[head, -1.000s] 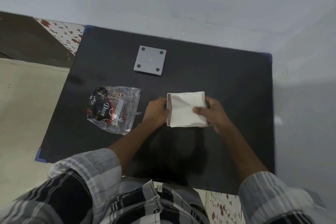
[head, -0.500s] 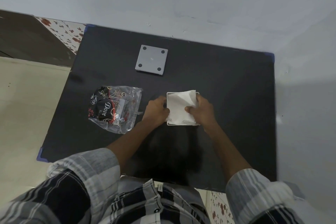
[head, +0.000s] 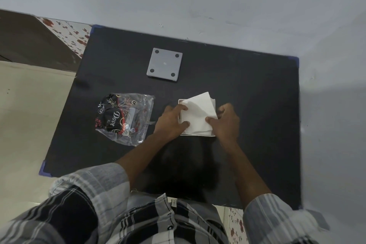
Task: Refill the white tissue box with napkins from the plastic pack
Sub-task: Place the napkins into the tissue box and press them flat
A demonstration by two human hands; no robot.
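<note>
On black table, mid: L hand fingers flat, pressing napkins in white box; R hand pinches napkins' rt edge.

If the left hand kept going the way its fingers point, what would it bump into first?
The napkins in the white tissue box: fingertips of the left hand touch them now. Beyond those, probably the right hand, though depth is unclear.

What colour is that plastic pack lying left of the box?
The plastic pack is clear, with black and red print; the head view shows it best.
</note>
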